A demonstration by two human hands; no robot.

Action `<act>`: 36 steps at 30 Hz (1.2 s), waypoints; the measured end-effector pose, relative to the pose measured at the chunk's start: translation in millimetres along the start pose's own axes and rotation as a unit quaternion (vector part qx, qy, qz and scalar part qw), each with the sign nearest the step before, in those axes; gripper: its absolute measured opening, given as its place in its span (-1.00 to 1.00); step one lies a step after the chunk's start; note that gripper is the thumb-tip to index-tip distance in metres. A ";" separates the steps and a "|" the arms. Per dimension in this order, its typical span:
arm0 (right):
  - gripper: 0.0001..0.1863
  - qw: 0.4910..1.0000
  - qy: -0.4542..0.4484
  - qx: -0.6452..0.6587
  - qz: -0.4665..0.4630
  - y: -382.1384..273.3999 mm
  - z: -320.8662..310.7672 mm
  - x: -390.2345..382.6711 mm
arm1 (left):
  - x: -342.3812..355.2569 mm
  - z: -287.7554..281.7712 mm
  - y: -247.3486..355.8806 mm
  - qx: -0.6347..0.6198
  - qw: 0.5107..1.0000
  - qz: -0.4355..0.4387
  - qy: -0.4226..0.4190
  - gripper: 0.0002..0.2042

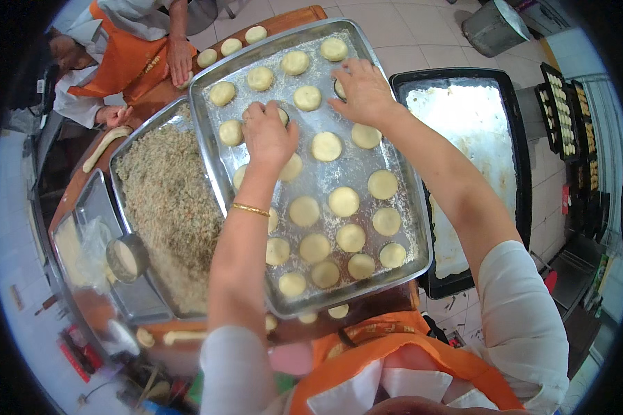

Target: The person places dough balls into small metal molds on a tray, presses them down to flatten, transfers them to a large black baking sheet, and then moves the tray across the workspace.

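Orange apron closest below, white sleeves either side. Beyond it, the silver baking tray — landmark for all else — dusted with flour and filled with rows of pale round dough discs.

Left hand pressed palm-down near the tray's middle-far part, fingers curled over a small dark-rimmed round cutter on a disc; gold bracelet on that wrist. Right hand laid flat toward the tray's far right, fingers bent over a second dark-rimmed ring, only an edge of it showing. Both hands narrow, each closed down on its piece rather than spread.

Left of the tray, touching its long edge: a second metal pan heaped with crumbly beige-green filling. Further left of that, a smaller steel tray and a round metal cup. Right of the tray, just beside it — a dark-rimmed black pan with a floured sheet inside. Past the tray's far-left corner, more dough discs on the wooden tabletop, and another person in an orange apron, one hand resting there. Near the tray's front rim, a few loose dough pieces.
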State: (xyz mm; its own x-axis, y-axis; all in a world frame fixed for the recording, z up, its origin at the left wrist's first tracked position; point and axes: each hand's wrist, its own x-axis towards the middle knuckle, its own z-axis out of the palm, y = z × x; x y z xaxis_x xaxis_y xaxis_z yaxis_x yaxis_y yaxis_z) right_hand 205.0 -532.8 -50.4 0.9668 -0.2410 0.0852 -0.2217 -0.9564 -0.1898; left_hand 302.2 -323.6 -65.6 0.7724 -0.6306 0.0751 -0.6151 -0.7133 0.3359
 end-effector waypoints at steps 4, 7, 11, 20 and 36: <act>-0.33 0.982 0.178 0.042 -0.044 -7.2 12.1 39.8 | 39.8 5.6 -22.5 -0.048 0.984 0.055 0.163 -0.43; -0.28 0.988 0.149 -0.034 -0.013 5.9 27.9 60.2 | 65.2 26.0 -0.6 0.017 0.990 0.035 0.136 -0.37; -0.24 0.993 0.085 -0.083 0.003 7.2 48.4 65.2 | 63.3 39.1 -13.3 0.091 0.992 0.033 0.082 -0.32; -0.23 0.992 0.112 -0.052 -0.015 3.2 51.6 51.6 | 50.8 38.7 -15.9 0.109 0.991 0.046 0.061 -0.34; -0.31 0.995 -0.096 -0.010 0.031 -3.1 -10.9 -6.6 | -14.6 -8.6 -5.4 0.007 0.999 0.027 -0.031 -0.37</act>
State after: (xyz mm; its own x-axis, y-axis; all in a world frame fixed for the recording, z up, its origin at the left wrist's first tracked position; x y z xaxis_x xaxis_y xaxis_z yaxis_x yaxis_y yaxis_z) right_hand 197.9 -530.0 -39.8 0.9574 -0.2647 -0.1152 -0.2815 -0.9446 -0.1690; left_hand 295.7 -308.0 -60.5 0.7269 -0.6859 0.0341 -0.6583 -0.6818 0.3191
